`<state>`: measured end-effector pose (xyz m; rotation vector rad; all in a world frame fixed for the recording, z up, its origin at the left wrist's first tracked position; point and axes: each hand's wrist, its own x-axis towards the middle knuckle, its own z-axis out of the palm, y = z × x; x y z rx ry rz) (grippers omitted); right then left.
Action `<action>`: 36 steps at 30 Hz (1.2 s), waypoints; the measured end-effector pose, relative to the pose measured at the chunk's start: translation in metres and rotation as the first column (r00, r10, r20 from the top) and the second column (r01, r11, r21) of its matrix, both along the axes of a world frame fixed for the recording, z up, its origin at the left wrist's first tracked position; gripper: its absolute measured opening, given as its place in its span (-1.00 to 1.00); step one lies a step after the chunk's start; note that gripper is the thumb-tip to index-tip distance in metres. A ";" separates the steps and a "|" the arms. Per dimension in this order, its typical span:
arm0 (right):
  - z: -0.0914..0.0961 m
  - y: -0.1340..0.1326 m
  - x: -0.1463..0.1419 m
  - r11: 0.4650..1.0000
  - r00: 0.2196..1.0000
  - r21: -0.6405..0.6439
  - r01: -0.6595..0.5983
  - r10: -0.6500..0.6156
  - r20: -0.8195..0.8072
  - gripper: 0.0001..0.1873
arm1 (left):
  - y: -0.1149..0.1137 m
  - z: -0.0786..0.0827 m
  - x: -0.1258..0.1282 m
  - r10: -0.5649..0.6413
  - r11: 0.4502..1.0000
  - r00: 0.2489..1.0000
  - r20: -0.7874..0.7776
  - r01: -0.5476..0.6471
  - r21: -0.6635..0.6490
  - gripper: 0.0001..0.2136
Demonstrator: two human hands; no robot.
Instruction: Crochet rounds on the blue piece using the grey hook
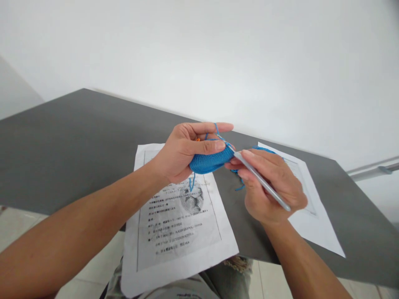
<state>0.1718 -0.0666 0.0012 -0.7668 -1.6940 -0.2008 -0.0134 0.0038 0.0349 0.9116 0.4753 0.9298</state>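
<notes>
The left hand (pixel 182 153) was half closed, thumb pressed down on a blue crochet piece (pixel 208 162) and pinching it against the curled lower fingers. Its forefinger stood out straight above the thumb, with a strand of blue yarn (pixel 216 128) looped over it. Below that hand's wrist a printed sheet (pixel 174 226) lay on the grey table (pixel 77 149), hanging over the near edge. The crochet piece sat between the two hands, its rounded side facing down. The right hand (pixel 280 178) gripped a silver crochet hook (pixel 262 181) pencil-fashion, fingers closed round the shaft. The hook's long axis ran on a slant: tip up and left, at the upper edge of the crochet piece by the left thumb, butt down and right past the knuckles. A second sheet (pixel 314 222) lay beneath the right hand.
</notes>
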 end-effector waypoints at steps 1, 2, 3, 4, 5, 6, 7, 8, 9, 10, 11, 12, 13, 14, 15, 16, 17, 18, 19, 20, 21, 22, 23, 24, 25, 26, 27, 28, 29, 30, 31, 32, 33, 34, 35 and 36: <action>0.001 0.000 0.001 0.999 1.000 -0.032 -0.018 0.018 -0.022 -0.54 | 0.001 0.000 0.000 -0.003 1.000 1.000 -0.012 0.003 0.001 -0.70; 0.002 -0.001 0.003 0.998 0.999 -0.053 -0.028 0.026 -0.035 -0.55 | 0.003 0.000 0.000 -0.005 1.000 1.000 -0.025 0.005 0.003 -0.70; 0.003 -0.001 0.004 0.997 0.999 -0.070 -0.030 0.027 -0.039 -0.57 | 0.004 -0.001 0.000 -0.008 1.000 0.999 -0.039 0.008 0.005 -0.70; 0.005 -0.002 0.006 0.996 0.999 -0.079 -0.030 0.027 -0.038 -0.57 | 0.005 -0.002 -0.001 -0.013 1.000 0.999 -0.051 0.013 0.007 -0.70; 0.006 -0.002 0.008 0.996 0.999 -0.080 -0.032 0.030 -0.032 -0.58 | 0.006 -0.003 -0.001 -0.020 1.000 0.998 -0.061 0.020 0.010 -0.71; 0.007 -0.003 0.010 0.996 0.999 -0.082 -0.038 0.036 -0.025 -0.58 | 0.007 -0.003 -0.001 -0.029 0.999 0.997 -0.066 0.030 0.013 -0.71; 0.007 -0.003 0.012 0.995 0.999 -0.089 -0.045 0.043 -0.020 -0.58 | 0.008 -0.004 -0.001 -0.038 0.999 0.997 -0.066 0.039 0.017 -0.72; 0.008 -0.003 0.014 0.994 0.998 -0.095 -0.055 0.053 -0.021 -0.58 | 0.009 -0.004 -0.001 -0.047 0.999 0.997 -0.066 0.048 0.018 -0.72; 0.008 -0.003 0.016 0.992 0.998 -0.105 -0.066 0.064 -0.025 -0.58 | 0.009 -0.003 -0.002 -0.056 0.998 0.996 -0.067 0.058 0.016 -0.72; 0.008 -0.003 0.018 0.990 0.997 -0.120 -0.077 0.074 -0.031 -0.58 | 0.010 -0.003 -0.002 -0.066 0.998 0.995 -0.072 0.067 0.010 -0.73; 0.009 -0.003 0.019 0.987 0.996 -0.136 -0.086 0.082 -0.035 -0.58 | 0.010 -0.002 -0.002 -0.077 0.997 0.994 -0.079 0.077 0.001 -0.73; 0.009 -0.003 0.021 0.984 0.995 -0.149 -0.096 0.091 -0.037 -0.58 | 0.010 -0.001 -0.002 -0.084 0.996 0.993 -0.088 0.084 -0.008 -0.73; 0.009 -0.003 0.022 0.982 0.994 -0.156 -0.105 0.101 -0.038 -0.58 | 0.011 0.000 -0.002 -0.090 0.996 0.991 -0.098 0.089 -0.016 -0.73; 0.009 -0.003 0.023 0.980 0.993 -0.160 -0.116 0.111 -0.037 -0.58 | 0.011 0.001 -0.003 -0.094 0.995 0.990 -0.108 0.092 -0.023 -0.73; 0.009 -0.003 0.025 0.979 0.992 -0.158 -0.125 0.121 -0.033 -0.58 | 0.012 0.001 -0.003 -0.099 0.995 0.988 -0.116 0.096 -0.027 -0.73; 0.010 -0.003 0.027 0.979 0.991 -0.154 -0.132 0.129 -0.026 -0.58 | 0.013 0.001 -0.004 -0.104 0.994 0.987 -0.125 0.101 -0.030 -0.74; 0.010 -0.002 0.028 0.980 0.991 -0.149 -0.133 0.132 -0.017 -0.58 | 0.013 0.001 -0.004 -0.109 0.994 0.985 -0.134 0.106 -0.030 -0.74; 0.011 -0.002 0.030 0.981 0.992 -0.147 -0.128 0.129 -0.003 -0.58 | 0.014 0.000 -0.004 -0.113 0.994 0.984 -0.141 0.111 -0.026 -0.74; 0.012 -0.002 0.031 0.982 0.992 -0.148 -0.120 0.123 0.014 -0.58 | 0.015 0.000 -0.005 -0.115 0.993 0.983 -0.146 0.114 -0.020 -0.74; 0.013 -0.003 0.033 0.982 0.993 -0.150 -0.111 0.117 0.032 -0.58 | 0.016 -0.001 -0.005 -0.117 0.993 0.982 -0.149 0.117 -0.011 -0.75; 0.014 -0.003 0.034 0.983 0.992 -0.150 -0.106 0.114 0.048 -0.58 | 0.016 -0.001 -0.006 -0.120 0.993 0.981 -0.151 0.121 -0.001 -0.75; 0.015 -0.003 0.035 0.983 0.992 -0.150 -0.106 0.116 0.059 -0.58 | 0.017 -0.002 -0.006 -0.123 0.992 0.981 -0.151 0.126 0.009 -0.75; 0.016 -0.004 0.035 0.982 0.990 -0.150 -0.110 0.121 0.065 -0.58 | 0.017 -0.002 -0.006 -0.128 0.991 0.980 -0.151 0.132 0.018 -0.76; 0.016 -0.004 0.036 0.981 0.990 -0.155 -0.115 0.127 0.068 -0.58 | 0.017 -0.002 -0.007 -0.131 0.990 0.980 -0.151 0.137 0.027 -0.77; 0.017 -0.005 0.036 0.979 0.989 -0.163 -0.121 0.133 0.069 -0.58 | 0.018 -0.003 -0.007 -0.133 0.990 0.979 -0.152 0.140 0.035 -0.78; 0.018 -0.005 0.036 0.976 0.988 -0.177 -0.123 0.137 0.066 -0.58 | 0.018 -0.003 -0.007 -0.132 0.989 0.979 -0.156 0.140 0.042 -0.78; 0.018 -0.006 0.036 0.973 0.988 -0.194 -0.126 0.141 0.062 -0.58 | 0.018 -0.002 -0.007 -0.129 0.989 0.978 -0.163 0.139 0.049 -0.78; 0.019 -0.006 0.037 0.969 0.988 -0.209 -0.128 0.142 0.054 -0.58 | 0.018 -0.002 -0.008 -0.126 0.989 0.977 -0.173 0.137 0.053 -0.78; 0.019 -0.007 0.037 0.966 0.989 -0.223 -0.131 0.143 0.041 -0.59 | 0.018 -0.002 -0.008 -0.124 0.989 0.975 -0.183 0.136 0.055 -0.78; 0.018 -0.008 0.037 0.963 0.989 -0.235 -0.135 0.144 0.020 -0.60 | 0.018 -0.002 -0.008 -0.123 0.989 0.973 -0.194 0.136 0.055 -0.79; 0.018 -0.008 0.037 0.957 0.989 -0.250 -0.145 0.148 -0.007 -0.62 | 0.018 -0.002 -0.007 -0.122 0.989 0.972 -0.203 0.135 0.054 -0.79; 0.017 -0.008 0.037 0.951 0.987 -0.265 -0.160 0.156 -0.036 -0.63 | 0.018 -0.001 -0.007 -0.121 0.990 0.970 -0.208 0.135 0.052 -0.79; 0.017 -0.009 0.037 0.944 0.984 -0.278 -0.178 0.168 -0.062 -0.64 | 0.018 -0.001 -0.007 -0.123 0.990 0.969 -0.213 0.136 0.048 -0.80; 0.017 -0.009 0.037 0.938 0.981 -0.288 -0.194 0.178 -0.081 -0.65 | 0.018 -0.001 -0.007 -0.125 0.989 0.968 -0.216 0.138 0.045 -0.80; 0.017 -0.009 0.038 0.935 0.979 -0.293 -0.200 0.182 -0.087 -0.65 | 0.018 0.000 -0.007 -0.128 0.989 0.967 -0.221 0.140 0.040 -0.80; 0.017 -0.008 0.038 0.937 0.981 -0.291 -0.195 0.180 -0.076 -0.65 | 0.018 0.000 -0.007 -0.130 0.989 0.965 -0.226 0.141 0.036 -0.79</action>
